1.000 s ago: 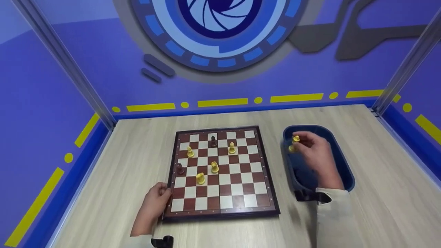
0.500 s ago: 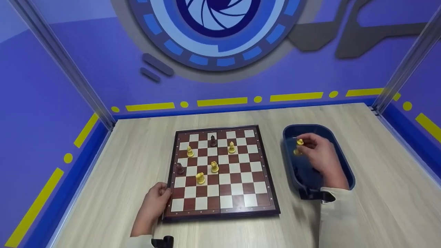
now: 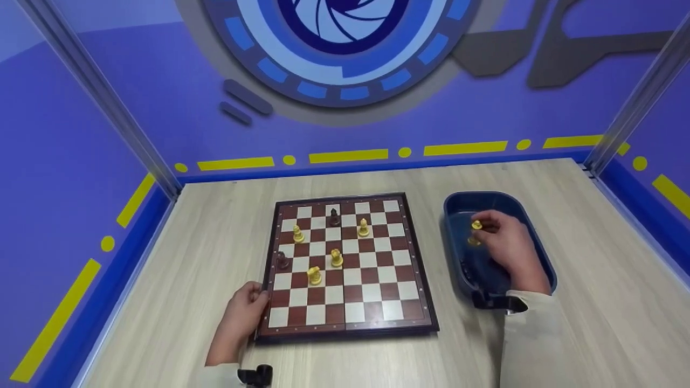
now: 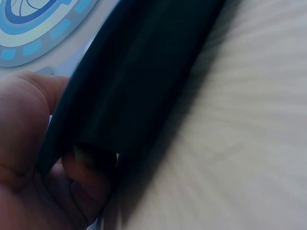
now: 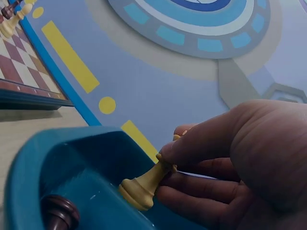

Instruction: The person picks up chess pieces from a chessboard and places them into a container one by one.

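Observation:
My right hand (image 3: pixel 509 248) pinches a yellow chess piece (image 5: pixel 144 186) between thumb and fingers, over the dark blue tray (image 3: pixel 450 229). The piece's base tilts down and leftward in the right wrist view; the thumb and fingers hide most of its top. A dark brown chess piece (image 5: pixel 59 211) lies inside the tray. At the near left side of the chessboard (image 3: pixel 372 293), my left hand (image 3: pixel 240 315) grips the edge. In the left wrist view the thumb is against the board's side, with fingers curled beneath it.
Several pieces stand on the board, including a yellow knight (image 3: pixel 314 276), a yellow rook (image 3: pixel 336 258), a yellow bishop (image 3: pixel 364 228) and a dark piece (image 3: pixel 333 217) near the far edge. Blue-purple panels (image 3: pixel 345 134) enclose the wooden table (image 3: pixel 215 231) at the back and sides.
My right hand has shifted a little to the right and nearer over the tray, carrying the yellow chess piece. My left hand keeps its hold on the chessboard.

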`<act>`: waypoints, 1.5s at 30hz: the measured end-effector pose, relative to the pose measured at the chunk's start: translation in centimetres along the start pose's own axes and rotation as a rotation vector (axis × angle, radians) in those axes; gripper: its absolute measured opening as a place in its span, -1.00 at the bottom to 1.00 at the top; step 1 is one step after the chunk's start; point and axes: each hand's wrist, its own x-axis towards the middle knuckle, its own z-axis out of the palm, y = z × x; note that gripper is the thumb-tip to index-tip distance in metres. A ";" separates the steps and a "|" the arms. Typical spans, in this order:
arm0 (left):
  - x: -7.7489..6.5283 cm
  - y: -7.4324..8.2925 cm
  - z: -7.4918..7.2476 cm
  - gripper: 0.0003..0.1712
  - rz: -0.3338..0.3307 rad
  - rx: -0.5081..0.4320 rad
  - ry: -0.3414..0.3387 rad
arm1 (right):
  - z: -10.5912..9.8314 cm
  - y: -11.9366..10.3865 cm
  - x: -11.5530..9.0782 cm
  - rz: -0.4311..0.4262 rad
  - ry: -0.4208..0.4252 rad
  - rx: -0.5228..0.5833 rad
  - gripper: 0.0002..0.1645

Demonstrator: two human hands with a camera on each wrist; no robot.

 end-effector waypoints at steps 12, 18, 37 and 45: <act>0.2 -0.1 0.1 -0.77 -0.035 -0.002 0.008 | 0.1 -0.1 -0.2 -0.087 0.053 -0.009 -0.60; 0.2 -0.2 0.1 -0.78 -0.026 -0.002 0.009 | 0.5 -0.4 -0.1 -0.109 0.049 -0.026 -0.62; 0.1 0.0 0.0 -0.75 -0.022 -0.017 0.001 | 3.3 -2.7 0.2 -0.181 0.118 0.051 -0.62; 0.1 -0.1 0.1 -0.78 -0.009 -0.006 0.004 | 5.1 -3.9 0.3 -0.236 0.192 0.062 -0.64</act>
